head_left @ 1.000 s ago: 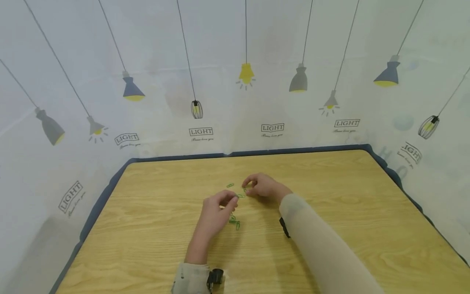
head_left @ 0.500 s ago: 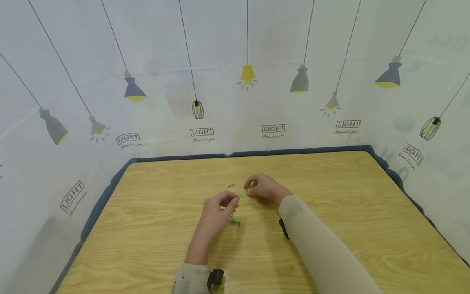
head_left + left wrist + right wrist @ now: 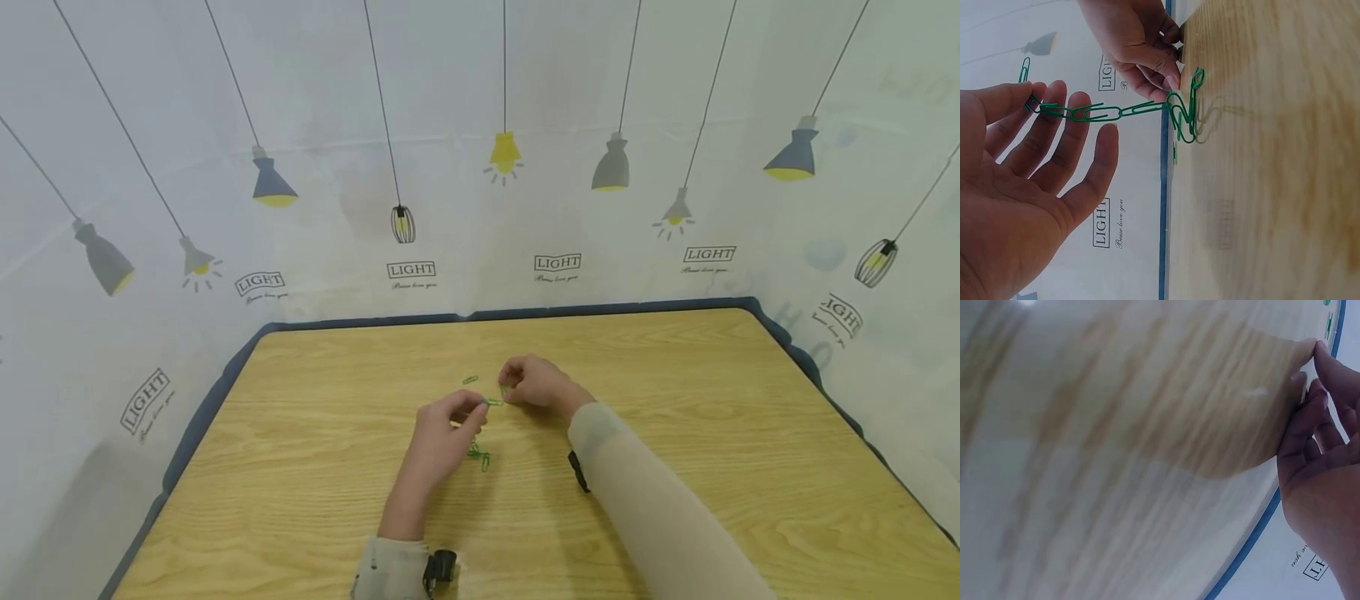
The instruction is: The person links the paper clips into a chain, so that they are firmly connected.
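My left hand pinches a green paper clip between thumb and index finger, its free end pointing right. From that grip a chain of linked green paper clips hangs down past the spread fingers. Its lower end, a small heap of clips, rests on the table. Farther forward and to the right, my right hand is down at the tabletop, fingers curled. Thumb and index finger close around another green paper clip. That clip is hidden in the right wrist view.
One loose green paper clip lies on the wooden table, beyond my left hand. Dark blue edging borders the tabletop. White sheeting printed with lamps rises behind it and at both sides.
The right thumb and index finger have drawn slightly closer around the paper clip, which has shifted a little to the right. The left hand and its chain stay nearly still.
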Motion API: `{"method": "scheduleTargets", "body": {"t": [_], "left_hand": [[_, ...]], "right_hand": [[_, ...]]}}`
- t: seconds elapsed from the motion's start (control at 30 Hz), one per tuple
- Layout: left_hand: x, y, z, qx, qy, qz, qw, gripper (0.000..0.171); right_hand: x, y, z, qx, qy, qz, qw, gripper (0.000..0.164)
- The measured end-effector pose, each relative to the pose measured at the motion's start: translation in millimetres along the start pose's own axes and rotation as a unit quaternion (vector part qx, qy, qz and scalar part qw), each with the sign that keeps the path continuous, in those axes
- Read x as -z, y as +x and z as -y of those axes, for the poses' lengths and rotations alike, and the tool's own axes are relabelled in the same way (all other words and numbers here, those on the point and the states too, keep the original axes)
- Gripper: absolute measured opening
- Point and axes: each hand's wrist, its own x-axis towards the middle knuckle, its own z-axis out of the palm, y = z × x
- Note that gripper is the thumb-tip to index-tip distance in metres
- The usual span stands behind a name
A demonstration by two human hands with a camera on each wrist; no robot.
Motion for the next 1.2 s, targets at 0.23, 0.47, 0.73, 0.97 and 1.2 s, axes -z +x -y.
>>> {"method": "scheduleTargets", "body": {"t": [0.23,0.47,0.73,0.97,1.2], "left_hand": [[-0.8,0.2,1.1,0.0,0.003,0.003,1.0,0.016],[1.0,-2.5,-2.3,0.011,0.003,0.008,0.9999,0.016],[1.2,0.0,-8.9,-0.006,0.008,0.023,0.9997,0.017],[-0.9,-2.8,-13.8,-0.01,0.022,0.02,0.9995,0.017],[0.4,-5.9,-20.2,-0.017,0.025,0.009,0.9995,0.016]], "right_hand": [[-2.9,0.4,0.7,0.008,-0.003,-0.014,1.0,0.016],[5.3,-12.6,4.1,-0.015,0.074,-0.013,0.997,0.017],[29.8,-43.2,25.3,0.009,0.146,-0.052,0.988,0.022],[32.5,-89.4,54.8,0.05,0.197,-0.106,0.973,0.018],[23.6,-138.3,75.2,0.072,0.282,-0.154,0.944,0.019]]}}
